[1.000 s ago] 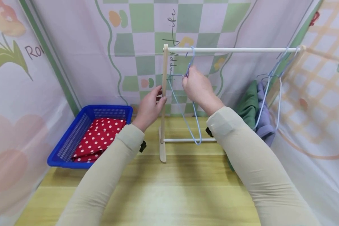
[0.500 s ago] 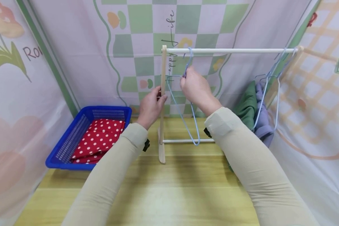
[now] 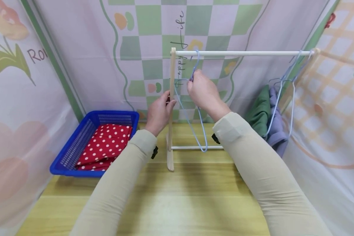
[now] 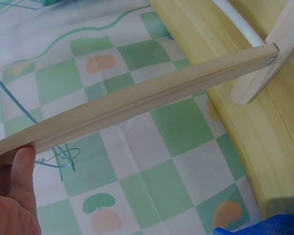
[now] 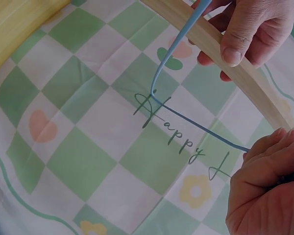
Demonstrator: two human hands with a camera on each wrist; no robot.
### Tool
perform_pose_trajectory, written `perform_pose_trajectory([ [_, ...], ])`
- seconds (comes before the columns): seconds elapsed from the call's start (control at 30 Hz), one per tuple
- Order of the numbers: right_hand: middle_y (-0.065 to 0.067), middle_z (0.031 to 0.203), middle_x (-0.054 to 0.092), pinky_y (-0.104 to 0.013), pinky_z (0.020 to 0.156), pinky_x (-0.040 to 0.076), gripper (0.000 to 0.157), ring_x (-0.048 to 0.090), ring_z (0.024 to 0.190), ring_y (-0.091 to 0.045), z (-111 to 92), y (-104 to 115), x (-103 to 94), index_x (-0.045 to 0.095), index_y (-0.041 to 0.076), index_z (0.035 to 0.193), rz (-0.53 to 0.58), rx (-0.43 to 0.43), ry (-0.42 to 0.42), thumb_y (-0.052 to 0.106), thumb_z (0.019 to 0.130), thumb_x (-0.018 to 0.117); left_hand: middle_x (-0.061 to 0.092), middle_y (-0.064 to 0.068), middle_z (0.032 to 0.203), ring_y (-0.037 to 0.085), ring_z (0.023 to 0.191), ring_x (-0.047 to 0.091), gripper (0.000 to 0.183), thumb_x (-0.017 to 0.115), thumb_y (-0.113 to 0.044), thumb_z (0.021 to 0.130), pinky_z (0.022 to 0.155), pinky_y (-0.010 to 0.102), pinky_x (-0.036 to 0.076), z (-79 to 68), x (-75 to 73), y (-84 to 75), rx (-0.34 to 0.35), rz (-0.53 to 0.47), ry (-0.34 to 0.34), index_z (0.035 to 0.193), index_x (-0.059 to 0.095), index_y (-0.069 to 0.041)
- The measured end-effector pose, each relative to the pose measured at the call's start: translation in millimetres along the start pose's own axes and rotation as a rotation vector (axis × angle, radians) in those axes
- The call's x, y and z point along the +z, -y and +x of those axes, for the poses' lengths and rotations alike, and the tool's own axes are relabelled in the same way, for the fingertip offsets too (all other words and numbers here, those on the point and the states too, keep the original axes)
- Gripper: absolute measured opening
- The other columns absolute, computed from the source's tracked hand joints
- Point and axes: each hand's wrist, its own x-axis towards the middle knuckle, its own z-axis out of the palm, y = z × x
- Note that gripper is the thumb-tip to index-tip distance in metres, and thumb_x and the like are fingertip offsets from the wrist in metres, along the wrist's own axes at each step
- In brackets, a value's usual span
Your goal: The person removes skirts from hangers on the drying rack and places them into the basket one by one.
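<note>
In the head view, my right hand [image 3: 204, 91] grips a light-blue wire hanger [image 3: 201, 131] just below its hook, which sits over the white rail [image 3: 239, 53] of a small clothes rack. Nothing hangs on this hanger. My left hand [image 3: 159, 111] holds the rack's wooden post [image 3: 171, 72] partway up. From the right wrist view, the left thumb lies across the near face of the post [image 5: 240, 78] with fingers behind it. That view also shows my right hand [image 5: 269, 191] curled at the hanger's neck, hiding the hook.
A blue basket [image 3: 56, 168] with a folded red polka-dot cloth [image 3: 106, 144] stands left on the wooden table [image 3: 177, 203]. At the rail's right end hang more blue hangers [image 3: 292, 108], beside green cloth [image 3: 258, 106] and purple cloth [image 3: 275, 131]. Printed fabric walls surround the table.
My right hand has slid the hanger slightly left along the rail, toward the post. My left hand has closed in on the post, its thumb farther across it.
</note>
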Motion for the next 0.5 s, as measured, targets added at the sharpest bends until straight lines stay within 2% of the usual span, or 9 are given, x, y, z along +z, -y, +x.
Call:
perform_pose_trajectory([
  [0.2,-0.008,0.086,0.049,-0.037,0.059,0.044,0.030,0.050,0.070,-0.025,2.1,4.7,3.6,0.043,0.004,0.114,0.005,0.003,-0.014,0.029,0.102,0.032,0.067,0.001,0.114,0.013,0.100,0.065,0.037,0.051,-0.036,0.100,0.077,0.025,0.055,-0.1,0.6,0.8,0.012,-0.014,-0.009,0.132,0.053,-0.017],
  [0.5,-0.009,0.089,0.054,-0.037,0.058,0.045,0.030,0.053,0.069,-0.025,4.0,6.6,9.6,0.044,0.002,0.116,0.037,-0.034,-0.031,0.027,0.102,0.034,0.068,0.001,0.113,0.013,0.099,0.065,0.035,0.052,-0.036,0.099,0.077,0.025,0.055,0.7,2.9,4.2,0.040,-0.025,-0.027,0.130,0.054,-0.018],
])
